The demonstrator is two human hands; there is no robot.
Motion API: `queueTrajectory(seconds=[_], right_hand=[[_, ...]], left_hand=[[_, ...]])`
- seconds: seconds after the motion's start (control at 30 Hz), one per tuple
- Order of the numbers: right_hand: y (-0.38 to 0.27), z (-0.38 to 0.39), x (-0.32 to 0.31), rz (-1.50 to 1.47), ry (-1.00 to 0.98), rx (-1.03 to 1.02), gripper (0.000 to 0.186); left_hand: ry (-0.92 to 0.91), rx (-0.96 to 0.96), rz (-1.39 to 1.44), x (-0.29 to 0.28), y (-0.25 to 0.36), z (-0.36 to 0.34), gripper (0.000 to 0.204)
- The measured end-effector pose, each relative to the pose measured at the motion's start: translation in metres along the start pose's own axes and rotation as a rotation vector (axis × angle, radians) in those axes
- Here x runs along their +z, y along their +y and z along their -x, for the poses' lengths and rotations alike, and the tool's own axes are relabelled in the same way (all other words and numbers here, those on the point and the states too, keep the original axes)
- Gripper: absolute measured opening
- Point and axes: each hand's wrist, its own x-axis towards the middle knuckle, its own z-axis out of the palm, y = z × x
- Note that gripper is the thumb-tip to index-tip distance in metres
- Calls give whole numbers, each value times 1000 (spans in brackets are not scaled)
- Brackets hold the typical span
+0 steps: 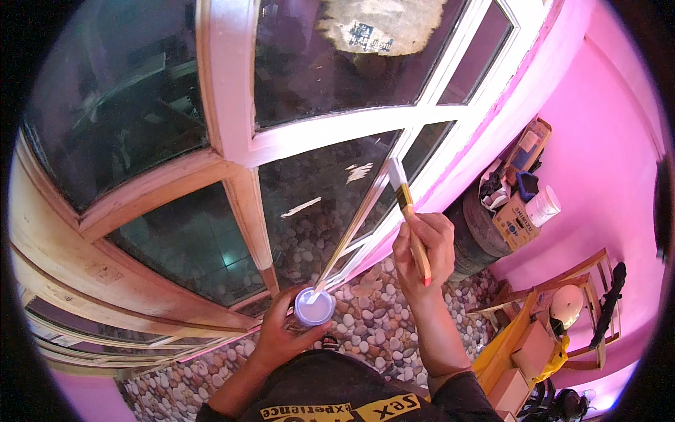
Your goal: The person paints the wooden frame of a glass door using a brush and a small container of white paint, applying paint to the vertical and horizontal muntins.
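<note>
My left hand (pixel 285 323) grips a small light-blue cup of pale liquid (pixel 315 309), with a pale stick-like piece at its rim. My right hand (pixel 425 253) is closed on a paintbrush (pixel 408 204) with a wooden handle and red tip; its white-coated bristles are at a narrow upright bar of the window frame (pixel 323 137), though contact is hard to tell. The frame is white in the upper part and bare, peach-toned wood at lower left. Its dark glass panes (pixel 176 253) carry pale scraps and a large torn paper patch (pixel 380 21).
At right, by a pink wall (pixel 590 162), stand stacked tires (pixel 467 232) with boxes (pixel 513 221) and a white bucket (pixel 541 206). Lower right has a wooden rack (pixel 598 267), a pale helmet (pixel 566 306) and cartons (pixel 527 344). The floor (pixel 365 323) has a pebble pattern.
</note>
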Motion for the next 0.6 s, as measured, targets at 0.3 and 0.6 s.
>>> queueTrajectory(seconds=[0.3, 0.6], right_hand=[[-9, 41, -17, -30, -232, 203, 29], [-33, 3, -62, -843, -544, 558, 16]], left_hand=[[26, 39, -87, -1, -10, -6, 72], [-5, 38, -35, 10, -19, -18, 69]])
